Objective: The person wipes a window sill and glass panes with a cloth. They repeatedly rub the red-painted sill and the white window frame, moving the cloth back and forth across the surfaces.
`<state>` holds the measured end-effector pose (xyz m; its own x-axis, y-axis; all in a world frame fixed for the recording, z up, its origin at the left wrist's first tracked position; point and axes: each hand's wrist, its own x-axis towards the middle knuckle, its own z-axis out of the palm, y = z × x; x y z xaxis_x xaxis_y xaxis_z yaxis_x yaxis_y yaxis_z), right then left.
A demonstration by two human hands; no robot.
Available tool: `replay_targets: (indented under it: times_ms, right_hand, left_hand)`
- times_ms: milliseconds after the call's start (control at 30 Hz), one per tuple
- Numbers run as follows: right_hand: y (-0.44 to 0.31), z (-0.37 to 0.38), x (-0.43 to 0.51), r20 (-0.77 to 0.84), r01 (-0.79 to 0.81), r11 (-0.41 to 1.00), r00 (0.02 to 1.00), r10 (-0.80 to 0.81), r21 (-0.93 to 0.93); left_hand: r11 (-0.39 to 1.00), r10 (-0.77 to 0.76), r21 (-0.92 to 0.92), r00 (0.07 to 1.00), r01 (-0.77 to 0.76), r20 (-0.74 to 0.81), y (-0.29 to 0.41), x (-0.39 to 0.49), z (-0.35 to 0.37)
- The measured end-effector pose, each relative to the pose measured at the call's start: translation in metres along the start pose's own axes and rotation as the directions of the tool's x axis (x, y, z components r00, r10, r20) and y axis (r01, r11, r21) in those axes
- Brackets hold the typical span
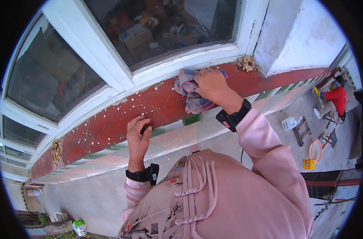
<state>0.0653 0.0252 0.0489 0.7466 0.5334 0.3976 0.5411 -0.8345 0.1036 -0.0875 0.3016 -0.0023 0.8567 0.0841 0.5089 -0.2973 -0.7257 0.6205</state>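
Observation:
My right hand point(214, 86) is closed on a crumpled plaid cloth point(191, 89) with pink edging, pressed onto the red window sill point(166, 103). White paint-like spots dot the sill around and left of the cloth. My left hand point(139, 131) is at the sill's front edge, its fingers curled and parted, with nothing seen between them. Above the sill stands the white window frame point(181, 61) with dark glass panes. Both wrists wear black bands.
Small clusters of dried tan pieces lie on the sill at the right corner point(247, 64) and far left point(56, 151). On the floor at right are a plastic jug point(289, 123), small stools, a basin point(315, 151) and a yellow container point(309, 164). A person in red point(338, 100) sits beyond.

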Motion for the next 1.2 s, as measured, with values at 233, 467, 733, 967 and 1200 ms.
replay_targets:
  times_ms: [233, 467, 733, 967, 1200]
  right_hand:
    - [0.027, -0.047, 0.029, -0.017, -0.121, 0.611, 0.976, 0.216, 0.783]
    - [0.070, -0.058, 0.035, -0.001, -0.294, 0.635, 0.907, 0.421, 0.714]
    - [0.117, -0.060, 0.027, -0.177, -0.511, 0.857, 0.839, 0.514, 0.063]
    - [0.117, -0.015, 0.054, -0.231, -0.508, 0.746, 0.737, 0.636, 0.431]
    - [0.115, 0.020, 0.024, -0.368, -0.274, 0.962, 0.895, 0.253, -0.005]
  left_hand:
    - [0.998, -0.054, -0.031, 0.999, 0.054, 0.006, -0.001, -0.003, 0.000]
    - [1.000, -0.008, 0.010, 1.000, 0.008, 0.003, 0.000, -0.002, 0.000]
    - [0.999, -0.037, 0.024, 0.999, 0.037, -0.002, 0.002, 0.000, 0.001]
    - [0.999, -0.037, 0.027, 0.999, 0.037, -0.015, 0.006, 0.000, 0.001]
    - [0.997, -0.046, 0.068, 0.999, 0.046, 0.003, 0.005, -0.001, 0.001]
